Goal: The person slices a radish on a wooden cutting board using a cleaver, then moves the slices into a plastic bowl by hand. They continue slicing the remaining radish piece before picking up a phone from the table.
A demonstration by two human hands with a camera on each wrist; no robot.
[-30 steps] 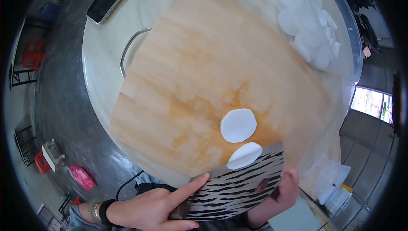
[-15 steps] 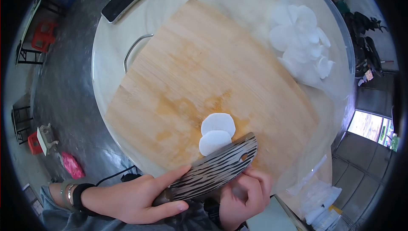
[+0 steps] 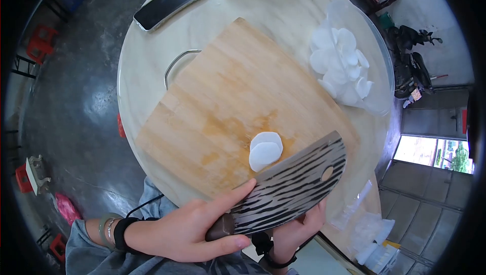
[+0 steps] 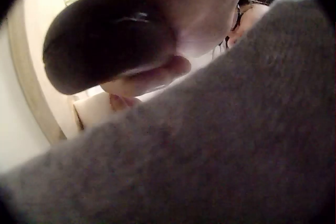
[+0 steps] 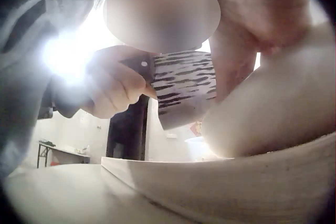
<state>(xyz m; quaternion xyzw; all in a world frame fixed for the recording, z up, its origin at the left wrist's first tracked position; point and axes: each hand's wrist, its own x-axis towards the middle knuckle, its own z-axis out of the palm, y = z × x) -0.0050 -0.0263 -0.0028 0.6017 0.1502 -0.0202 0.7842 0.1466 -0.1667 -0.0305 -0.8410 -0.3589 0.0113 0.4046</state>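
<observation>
A cleaver (image 3: 296, 181) with black wavy stripes is held by its dark handle in my left hand (image 3: 195, 229), index finger laid along the blade. Two overlapping white slices (image 3: 266, 156) lie on the wooden board (image 3: 243, 82), just beyond the blade's edge. Behind the blade's lower right part is my right hand (image 3: 298, 229), its fingers mostly hidden. In the right wrist view, the striped blade (image 5: 184, 79) hangs tilted above the board (image 5: 236, 176), beside a large pale shape I cannot identify. Cloth covers much of the left wrist view.
White slices in a clear bag (image 3: 341, 67) lie right of the board. A phone (image 3: 171, 4) is at the table's back left, and a metal handle (image 3: 177, 67) sticks out at the board's left. Clear plastic packaging (image 3: 367, 229) lies lower right.
The slices, apart one second ago, now overlap. The cleaver has turned and moved off the nearer slice, showing more of its face. My right hand's fingers have gone further behind the blade.
</observation>
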